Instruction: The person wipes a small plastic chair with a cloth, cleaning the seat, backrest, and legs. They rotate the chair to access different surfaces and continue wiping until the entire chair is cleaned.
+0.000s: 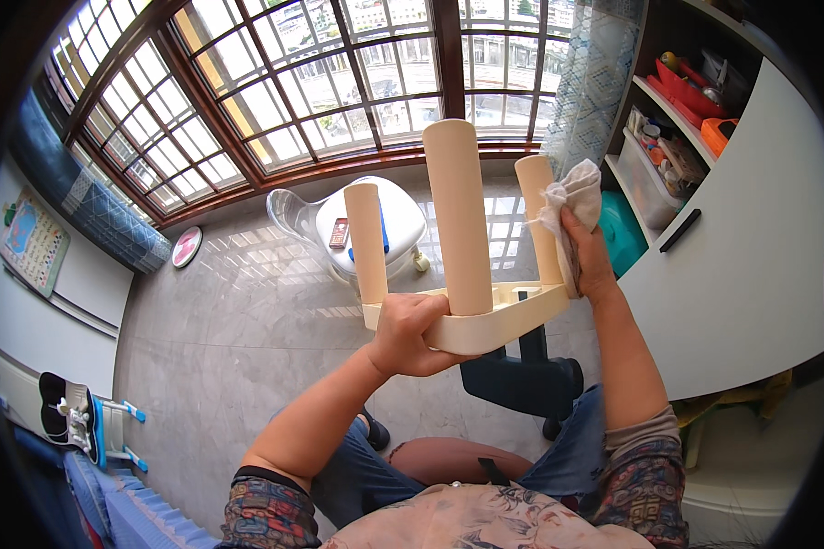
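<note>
An upturned cream plastic stool (pixel 498 329) is held up in front of me, its seat low and its legs pointing upward. Three legs show, the tallest-looking one being the near leg (pixel 459 219). My left hand (pixel 412 336) grips the seat's rim beside the foot of that near leg, thumb on the inside. In my right hand (pixel 588 254) is a crumpled off-white cloth (pixel 575 192), which lies against the right leg (pixel 540 213) and hangs down to the seat's edge. The fingers behind the cloth are partly hidden.
Beyond the stool stands a white chair (pixel 405 206) with a clear back and casters; a small red box (pixel 339 233) lies on it. A dark plastic piece (pixel 522 384) is below the stool. A white cabinet (pixel 748 261) with open shelves flanks the right side.
</note>
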Available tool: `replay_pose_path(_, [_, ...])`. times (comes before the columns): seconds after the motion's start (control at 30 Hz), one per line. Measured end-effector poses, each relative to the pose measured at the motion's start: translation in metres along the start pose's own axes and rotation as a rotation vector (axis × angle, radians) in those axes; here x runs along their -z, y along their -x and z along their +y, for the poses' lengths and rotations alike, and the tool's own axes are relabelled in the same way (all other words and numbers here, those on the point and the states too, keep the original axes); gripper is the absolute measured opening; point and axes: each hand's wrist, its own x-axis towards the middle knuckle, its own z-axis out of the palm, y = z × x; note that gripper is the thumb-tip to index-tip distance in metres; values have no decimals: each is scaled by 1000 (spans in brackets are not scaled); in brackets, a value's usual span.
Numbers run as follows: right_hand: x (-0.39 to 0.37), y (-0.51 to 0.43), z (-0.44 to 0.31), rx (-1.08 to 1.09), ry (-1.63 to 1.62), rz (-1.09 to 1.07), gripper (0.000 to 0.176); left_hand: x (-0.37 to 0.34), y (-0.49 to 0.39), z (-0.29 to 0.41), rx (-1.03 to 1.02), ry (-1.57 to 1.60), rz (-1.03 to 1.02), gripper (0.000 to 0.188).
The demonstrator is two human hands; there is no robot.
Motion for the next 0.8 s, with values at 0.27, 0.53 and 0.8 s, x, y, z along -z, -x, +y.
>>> replay_pose_path(0.27, [32, -16, -18, 13, -745, -260, 46, 6, -2, -7, 3, 309, 27, 53])
replay_pose_path(0.53, [-1, 6, -2, -135, -552, -212, 51, 25, -3, -22, 134, 68, 173, 53])
replay_pose_path(0.8, [-25, 15, 34, 495, 1097, 21, 91, 4, 0, -7, 0, -274, 50, 46])
